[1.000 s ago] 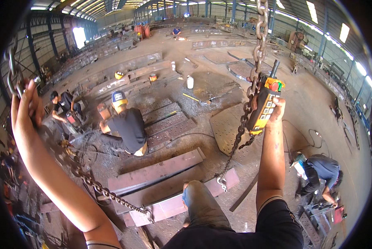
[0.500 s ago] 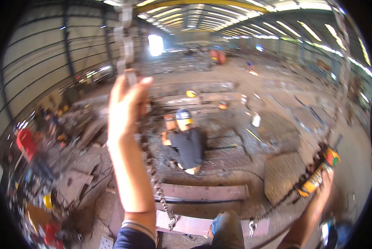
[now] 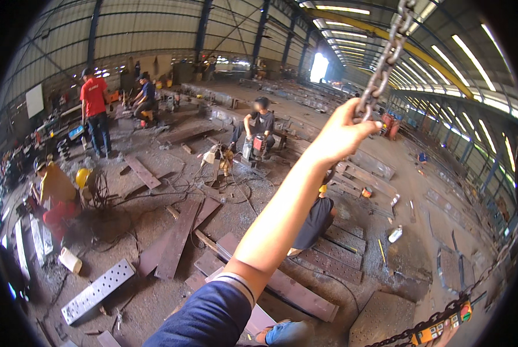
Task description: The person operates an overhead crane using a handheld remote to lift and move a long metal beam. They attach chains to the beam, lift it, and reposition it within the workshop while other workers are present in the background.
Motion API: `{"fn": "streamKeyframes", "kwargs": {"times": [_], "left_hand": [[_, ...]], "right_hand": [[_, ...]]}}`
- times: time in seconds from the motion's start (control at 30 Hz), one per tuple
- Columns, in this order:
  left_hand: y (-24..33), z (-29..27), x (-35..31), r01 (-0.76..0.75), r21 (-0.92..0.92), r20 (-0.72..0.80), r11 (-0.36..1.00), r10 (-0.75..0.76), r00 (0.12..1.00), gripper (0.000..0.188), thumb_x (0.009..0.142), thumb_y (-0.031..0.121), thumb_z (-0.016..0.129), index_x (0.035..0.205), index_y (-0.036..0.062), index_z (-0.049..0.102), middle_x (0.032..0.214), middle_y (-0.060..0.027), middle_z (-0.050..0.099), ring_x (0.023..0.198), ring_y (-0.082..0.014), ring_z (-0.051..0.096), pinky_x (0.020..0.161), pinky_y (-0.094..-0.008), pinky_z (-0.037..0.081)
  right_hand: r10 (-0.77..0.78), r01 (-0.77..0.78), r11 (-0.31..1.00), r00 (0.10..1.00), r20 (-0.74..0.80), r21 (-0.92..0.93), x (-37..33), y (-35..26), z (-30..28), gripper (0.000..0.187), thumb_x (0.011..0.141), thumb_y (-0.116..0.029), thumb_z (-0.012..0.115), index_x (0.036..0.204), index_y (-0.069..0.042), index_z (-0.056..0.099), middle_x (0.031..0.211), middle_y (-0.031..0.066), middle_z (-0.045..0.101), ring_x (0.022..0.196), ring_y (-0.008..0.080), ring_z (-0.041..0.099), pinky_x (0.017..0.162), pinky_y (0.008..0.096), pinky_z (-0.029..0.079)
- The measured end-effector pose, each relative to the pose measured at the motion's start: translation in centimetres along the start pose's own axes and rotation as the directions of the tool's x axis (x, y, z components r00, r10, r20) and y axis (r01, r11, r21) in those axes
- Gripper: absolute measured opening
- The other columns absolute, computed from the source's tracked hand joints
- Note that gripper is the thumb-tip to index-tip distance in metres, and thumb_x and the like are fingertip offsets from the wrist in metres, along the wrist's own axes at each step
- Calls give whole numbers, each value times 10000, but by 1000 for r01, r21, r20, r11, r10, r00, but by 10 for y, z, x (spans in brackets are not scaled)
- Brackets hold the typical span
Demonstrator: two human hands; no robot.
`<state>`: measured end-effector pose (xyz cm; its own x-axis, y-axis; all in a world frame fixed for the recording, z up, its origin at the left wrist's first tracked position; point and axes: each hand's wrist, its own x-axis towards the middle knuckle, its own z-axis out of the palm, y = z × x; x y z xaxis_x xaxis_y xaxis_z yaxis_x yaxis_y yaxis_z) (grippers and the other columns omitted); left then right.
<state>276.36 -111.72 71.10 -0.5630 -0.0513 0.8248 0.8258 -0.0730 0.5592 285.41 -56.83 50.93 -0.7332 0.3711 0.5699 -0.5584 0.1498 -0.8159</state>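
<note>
My left hand (image 3: 344, 130), at the end of a stretched arm in a dark blue sleeve, is wrapped round a hanging steel chain (image 3: 386, 61). Below the hand, my forearm hides most of that chain. At the lower right, my right hand (image 3: 447, 335) grips a yellow crane pendant control (image 3: 425, 333) with a red button and a green one. Only part of this hand shows above the picture's lower rim. A second, dark chain (image 3: 438, 317) runs along the pendant, touching or just in front of it; I cannot tell which.
A crouching person in dark clothes (image 3: 315, 222) is partly behind my forearm. Other people work farther left, one in a red shirt (image 3: 94, 95). Drilled steel plates (image 3: 97, 290), flat bars (image 3: 178, 243), loose cables and a white jerrycan (image 3: 70, 260) lie on the floor.
My view has swung to the left, so the hands and chains now appear farther right. My left hand stays on its chain, and my right hand still holds the pendant control, now lower in view.
</note>
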Motion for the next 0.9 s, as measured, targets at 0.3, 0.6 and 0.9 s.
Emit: {"fn": "streamKeyframes", "kwargs": {"times": [0.3,0.6,0.9], "left_hand": [[-27,-8,16,-35,-101,-5,994,34,999,295,865,171,753,1037,70,537,747,61,465,631,-44,424,534,-236,350],[-27,-14,20,6,-89,5,996,-6,1000,300,866,171,747,1045,55,537,726,26,528,603,-71,469,535,-263,371],[-46,0,37,-9,-16,-14,1000,9,1000,374,861,202,750,1127,24,555,680,37,502,542,-67,462,474,-263,372]], "right_hand": [[25,-24,999,999,31,-34,33,20,31,656,830,-289,779,1339,24,508,1116,165,676,930,265,712,781,384,605],[40,-39,999,999,21,-37,45,34,36,642,834,-273,776,1342,14,507,1104,157,675,925,260,709,782,379,602],[45,-44,997,999,15,-61,54,48,35,629,837,-257,772,1344,4,506,1092,150,673,919,254,706,783,374,599]]}}
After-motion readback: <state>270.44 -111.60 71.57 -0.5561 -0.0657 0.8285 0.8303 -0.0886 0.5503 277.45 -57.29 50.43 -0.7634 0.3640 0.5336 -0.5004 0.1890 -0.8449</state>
